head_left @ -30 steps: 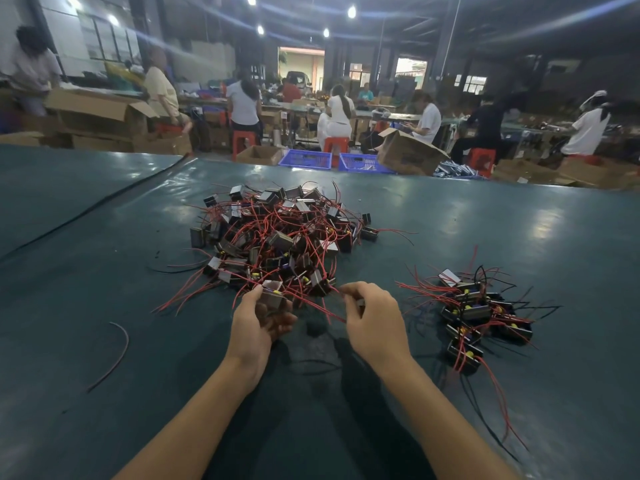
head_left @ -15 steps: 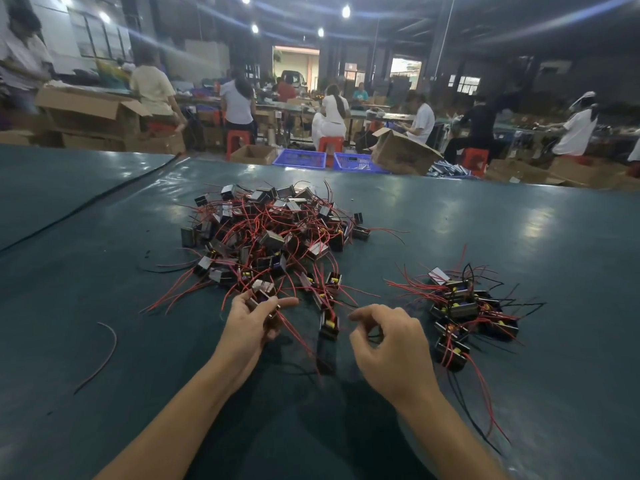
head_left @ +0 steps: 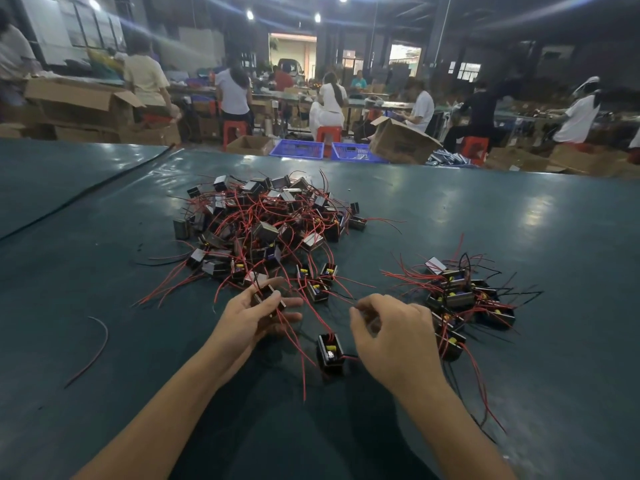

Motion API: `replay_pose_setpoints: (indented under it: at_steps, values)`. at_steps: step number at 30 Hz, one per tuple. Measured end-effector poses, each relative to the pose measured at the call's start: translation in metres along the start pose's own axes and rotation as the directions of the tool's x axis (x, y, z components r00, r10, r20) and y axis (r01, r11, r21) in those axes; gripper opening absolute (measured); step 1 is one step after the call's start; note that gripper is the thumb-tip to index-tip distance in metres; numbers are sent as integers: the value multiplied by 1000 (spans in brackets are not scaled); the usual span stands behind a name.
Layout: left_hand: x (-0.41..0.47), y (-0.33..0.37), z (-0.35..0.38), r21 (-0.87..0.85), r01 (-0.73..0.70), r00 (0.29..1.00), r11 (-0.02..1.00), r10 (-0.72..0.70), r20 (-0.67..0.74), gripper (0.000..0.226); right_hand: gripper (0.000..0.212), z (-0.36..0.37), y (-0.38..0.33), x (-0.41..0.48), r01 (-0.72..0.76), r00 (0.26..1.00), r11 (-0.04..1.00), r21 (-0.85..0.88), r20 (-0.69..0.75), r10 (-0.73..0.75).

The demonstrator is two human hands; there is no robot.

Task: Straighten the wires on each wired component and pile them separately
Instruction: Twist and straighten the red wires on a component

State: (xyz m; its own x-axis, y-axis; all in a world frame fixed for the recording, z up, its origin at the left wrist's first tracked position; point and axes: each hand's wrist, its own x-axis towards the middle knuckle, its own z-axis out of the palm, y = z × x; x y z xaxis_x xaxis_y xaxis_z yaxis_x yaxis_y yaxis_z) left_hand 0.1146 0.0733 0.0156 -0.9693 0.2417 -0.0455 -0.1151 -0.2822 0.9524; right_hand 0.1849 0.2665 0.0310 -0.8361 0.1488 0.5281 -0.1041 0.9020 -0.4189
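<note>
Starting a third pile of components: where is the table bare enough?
Bare: table beyond the small pile, far right; and left, between the big pile and the loose wire. Crowded: between the piles, round the left hand gripping a component, the right hand and a lone component.

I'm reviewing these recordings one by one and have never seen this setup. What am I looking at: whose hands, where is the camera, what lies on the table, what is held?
There is no machine here: a person works with bare hands, and the one camera is worn on their head, looking forward and down. The left hand grips a small boxy component with red wires. The right hand has curled fingers; whether it pinches a wire is unclear. On the green table lie a big tangled pile of such components, a smaller pile to its right, a single component between the hands, and a loose wire at far left. Other workers sit in the background.
</note>
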Motion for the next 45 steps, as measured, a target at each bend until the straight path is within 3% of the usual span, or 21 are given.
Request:
replay_pose_setpoints:
  at_steps: [3, 8, 12, 15, 20, 29, 45]
  values:
    - [1, 0, 0, -6, 10, 1000, 1000, -11, -21, 16, 15, 6, -5, -3, 8, 996, 999, 53, 89, -13]
    - [3, -3, -2, 3, 48, 998, 999, -48, -49, 22, 37, 9, -5, -7, 33, 991, 982, -184, 133, -8]
    - [2, -3, 0, 39, 17, 998, 999, -15, -61, 22, 27, 6, -7, -6, 0, 996, 984, -179, -92, -17]
    - [1, -3, -1, -2, 15, 998, 1000, -15, -53, 25, 20, 5, -9, -5, 0, 985, 992, -130, -170, -23]
    - [0, -1, -4, -52, 44, 998, 998, -46, -31, 27, 16, 7, -11, -6, 45, 986, 994, -99, -157, -60]
    - [1, -5, 0, -7, 41, 997, 999, -41, -69, 17, 8, 5, -2, -2, -12, 998, 1000, -21, -56, 11]
    - [-5, -5, 3, 145, -48, 995, 988, 59, -76, 19, 6, 4, -1, -1, 3, 996, 1000, 20, -91, -1]
